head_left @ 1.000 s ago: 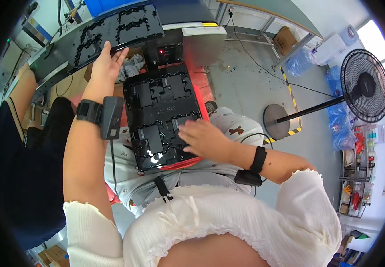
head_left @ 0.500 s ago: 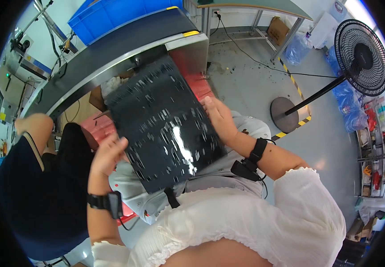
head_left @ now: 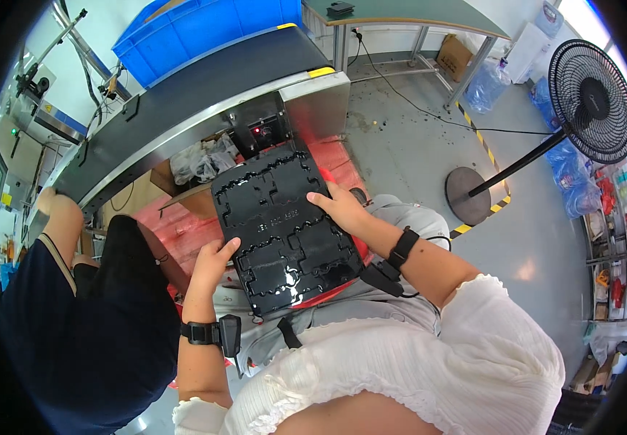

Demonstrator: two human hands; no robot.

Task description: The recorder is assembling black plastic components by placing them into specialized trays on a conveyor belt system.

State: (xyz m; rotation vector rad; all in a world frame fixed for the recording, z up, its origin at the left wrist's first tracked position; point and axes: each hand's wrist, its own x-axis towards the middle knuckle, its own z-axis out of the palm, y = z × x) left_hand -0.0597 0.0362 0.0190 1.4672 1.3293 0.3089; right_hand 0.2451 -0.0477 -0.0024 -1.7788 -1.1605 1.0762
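A black moulded plastic tray lies tilted over my lap, its raised outlines facing up and a bright glare near its lower edge. My left hand grips its left edge, the thumb over the rim and the other fingers hidden or partly hidden. On the opposite edge, my right hand is closed with the thumb resting on the tray's top face and the fingers underneath. Both wrists wear black straps with small devices.
A conveyor runs across ahead, carrying a blue crate. Beneath it sits a cardboard box with clear plastic bags. Close on my left is another person in dark clothing. A black standing fan and green-topped table stand to the right.
The tray, blurred by motion before, now appears sharp, lower and more upright in view. My left hand has shifted right along with it. Both hands keep hold of its edges.
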